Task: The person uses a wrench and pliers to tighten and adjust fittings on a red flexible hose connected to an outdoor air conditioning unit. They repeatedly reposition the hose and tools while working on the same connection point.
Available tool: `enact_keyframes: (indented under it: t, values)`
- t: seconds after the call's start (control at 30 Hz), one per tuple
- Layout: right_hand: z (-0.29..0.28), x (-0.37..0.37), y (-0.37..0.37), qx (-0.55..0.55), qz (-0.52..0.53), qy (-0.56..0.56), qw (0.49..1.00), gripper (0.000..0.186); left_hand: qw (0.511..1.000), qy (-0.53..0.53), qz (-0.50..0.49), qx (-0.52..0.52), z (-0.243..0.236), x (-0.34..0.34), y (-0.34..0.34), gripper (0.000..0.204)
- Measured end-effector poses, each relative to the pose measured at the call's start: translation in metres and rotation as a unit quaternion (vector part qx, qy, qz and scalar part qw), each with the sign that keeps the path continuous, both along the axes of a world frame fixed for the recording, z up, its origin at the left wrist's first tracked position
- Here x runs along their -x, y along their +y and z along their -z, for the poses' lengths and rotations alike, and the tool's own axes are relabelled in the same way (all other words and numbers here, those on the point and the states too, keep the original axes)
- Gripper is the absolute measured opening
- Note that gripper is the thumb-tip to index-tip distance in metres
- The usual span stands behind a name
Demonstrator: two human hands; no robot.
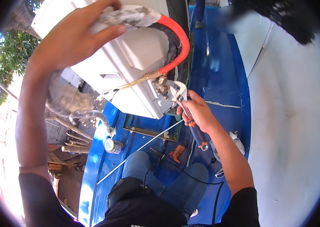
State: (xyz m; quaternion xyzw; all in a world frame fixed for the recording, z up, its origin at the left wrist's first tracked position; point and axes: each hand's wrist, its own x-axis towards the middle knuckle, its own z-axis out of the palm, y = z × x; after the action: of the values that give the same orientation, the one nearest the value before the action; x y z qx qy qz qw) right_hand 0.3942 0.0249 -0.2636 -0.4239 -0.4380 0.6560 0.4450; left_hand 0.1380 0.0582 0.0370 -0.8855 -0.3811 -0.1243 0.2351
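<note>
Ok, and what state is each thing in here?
Left hand: closed around the wrapped pipe
Right hand: closed on the wrench
Wrench: jaws open, head at the valve; whether it grips is unclear
Valve: fitted to the white unit
Red hose: bent in an arc
Drill: lying down
Cord: loosely curved
Rod: straight, slanting
Can: upright; lid unclear

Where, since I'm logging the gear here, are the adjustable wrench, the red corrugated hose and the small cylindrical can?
Adjustable wrench (198, 135), head view: its blue-and-orange handle.
Red corrugated hose (185, 42), head view: middle of its bend.
Small cylindrical can (110, 145), head view: its pale round top.
</note>
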Motion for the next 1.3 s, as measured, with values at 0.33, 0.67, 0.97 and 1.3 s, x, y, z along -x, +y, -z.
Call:
enact_keyframes:
  t: [0.33,0.67,0.97,1.3]
  values:
    - [-0.017,0.023,0.021,0.091,-0.026,0.02,0.995,0.035,0.977,-0.037,-0.152,0.143,-0.003,-0.003,-0.023,0.05]
    - [-0.024,0.017,0.029,0.112,-0.035,0.035,0.992,0.042,0.99,-0.065,-0.114,0.046,0.013,0.006,0.0,0.051]
    - [-0.003,0.005,0.043,0.091,-0.088,0.067,0.99,0.032,0.763,-0.442,0.239,0.407,0.014,0.025,-0.017,0.032]
    - [-0.011,0.005,0.051,0.128,-0.112,0.028,0.985,0.036,0.782,-0.448,0.195,0.388,0.016,0.036,-0.021,0.027]
